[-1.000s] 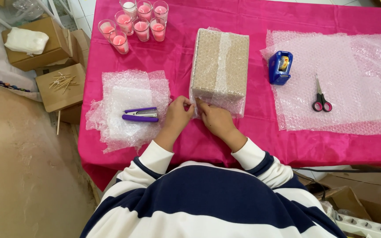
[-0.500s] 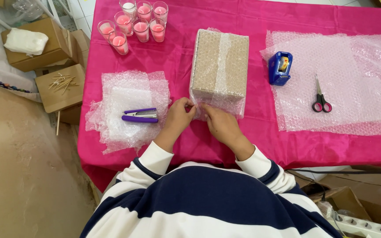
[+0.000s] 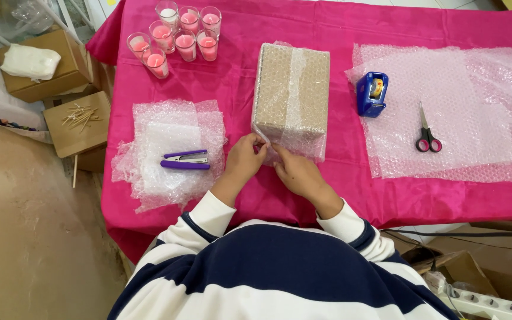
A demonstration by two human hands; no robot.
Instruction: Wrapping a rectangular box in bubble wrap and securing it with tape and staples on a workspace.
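A cardboard box wrapped in bubble wrap stands in the middle of the pink table. My left hand pinches the loose wrap at the box's near left corner. My right hand presses and grips the wrap flap at the near face, just right of the left hand. Both hands touch the wrap at the front edge of the box.
A purple stapler lies on small bubble wrap pieces at left. Several pink candle glasses stand at the back left. A blue tape dispenser and scissors rest on a big bubble wrap sheet. Cardboard boxes sit off the table's left.
Both hands stay at the box's near edge; the fingers have shifted slightly, folding the wrap flap closer to the near left corner.
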